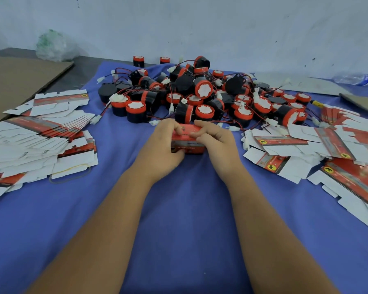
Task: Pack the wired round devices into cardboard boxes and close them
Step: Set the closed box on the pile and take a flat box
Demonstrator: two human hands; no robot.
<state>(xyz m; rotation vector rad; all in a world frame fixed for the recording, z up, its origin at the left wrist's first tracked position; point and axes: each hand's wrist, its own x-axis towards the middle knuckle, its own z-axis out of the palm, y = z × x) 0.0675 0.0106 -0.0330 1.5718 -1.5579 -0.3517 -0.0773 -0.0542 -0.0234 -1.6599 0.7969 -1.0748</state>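
A blue cloth [179,209] covers the surface under my arms. Flat unfolded cartons lie fanned out at my left [40,134] and right [327,149]. Beyond my hands sits a heap of black-and-red wired round devices [200,96]. My left hand [164,145] and right hand [217,143] both grip a small red cardboard box [188,141] resting on the cloth, fingers curled over its top.
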